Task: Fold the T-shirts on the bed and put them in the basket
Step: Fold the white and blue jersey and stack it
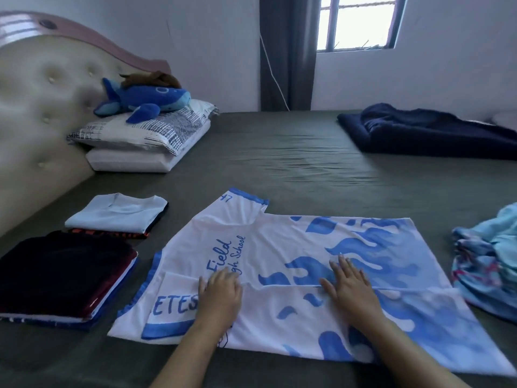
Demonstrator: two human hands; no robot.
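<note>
I see the white-and-blue T-shirt (293,247) spread flat near the bed's (279,163) front edge, its near side folded over; my left hand (219,292) and right hand (349,287) press flat-fingered on that fold, probably to crease it; folded stacks (67,278) wait toward the headboard-side edge; no basket shows.

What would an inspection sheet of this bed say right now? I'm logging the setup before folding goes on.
Surface: bed, wrinkled grey-green sheet.
Job's things: white-and-blue T-shirt spread flat, near edge folded over; two folded stacks left; unfolded pile right; basket not seen.
Clutter: pillows, blue plush, navy blanket.
Grips: left hand and right hand pressing the fold.
Cables: white cord by curtain.
Surroundings: headboard, window.
</note>
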